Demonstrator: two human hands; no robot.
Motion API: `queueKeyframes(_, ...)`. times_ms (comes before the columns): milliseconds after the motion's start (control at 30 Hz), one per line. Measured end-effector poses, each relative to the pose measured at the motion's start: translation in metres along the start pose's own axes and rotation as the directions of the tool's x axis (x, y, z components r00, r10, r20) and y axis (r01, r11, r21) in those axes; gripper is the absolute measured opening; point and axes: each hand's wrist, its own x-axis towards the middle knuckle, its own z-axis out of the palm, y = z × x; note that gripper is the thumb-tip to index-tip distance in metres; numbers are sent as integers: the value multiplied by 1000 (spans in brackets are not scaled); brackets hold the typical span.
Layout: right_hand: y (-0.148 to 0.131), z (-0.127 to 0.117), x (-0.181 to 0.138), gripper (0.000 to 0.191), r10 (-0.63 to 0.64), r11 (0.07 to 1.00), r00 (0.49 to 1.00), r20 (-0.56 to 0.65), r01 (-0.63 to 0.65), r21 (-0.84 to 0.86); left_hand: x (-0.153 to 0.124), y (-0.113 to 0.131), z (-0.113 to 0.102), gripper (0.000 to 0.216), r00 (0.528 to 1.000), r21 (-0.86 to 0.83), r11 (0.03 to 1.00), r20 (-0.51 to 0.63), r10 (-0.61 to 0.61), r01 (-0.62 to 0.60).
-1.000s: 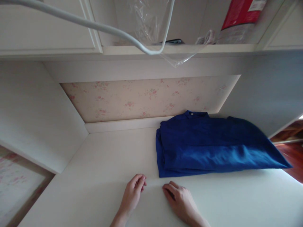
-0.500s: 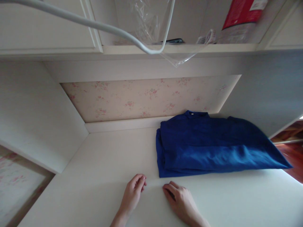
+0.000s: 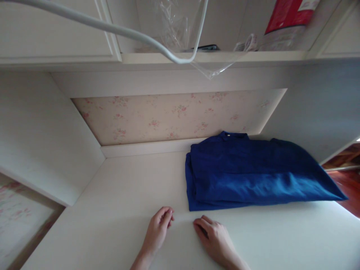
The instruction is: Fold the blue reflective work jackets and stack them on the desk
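- A white cable (image 3: 92, 24) is seen crossing the upper left, sweeping down to a loop near the shelf edge.
- The desk (image 3: 118, 195) is seen as a pale, bare surface reaching from the left wall to the right edge of the picture.
- The left hand (image 3: 157, 230) is laid palm down on the desk near the front edge, its fingers loosely curled; nothing is held in it.
- A clear plastic bag (image 3: 180, 30) is hung above, in front of the shelf (image 3: 213, 57).
- The right hand (image 3: 215, 238) is rested on the desk just beside the left one, a small gap being left between them; the fingers are bent under a little and nothing is gripped.
- The folded blue shirt (image 3: 253, 172) is laid on the desk behind and to the right of the hands, apart from both, with its collar turned toward the flowered back wall (image 3: 168, 116).
- A red packet (image 3: 287, 18) is stood on the shelf at the upper right.
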Motion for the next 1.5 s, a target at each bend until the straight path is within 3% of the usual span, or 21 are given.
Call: queueKeyframes(1500,1,1,-1,29,4,1000,1000,13,-4,7,-1,1,0,42,1000,8,1000,26,-2,2)
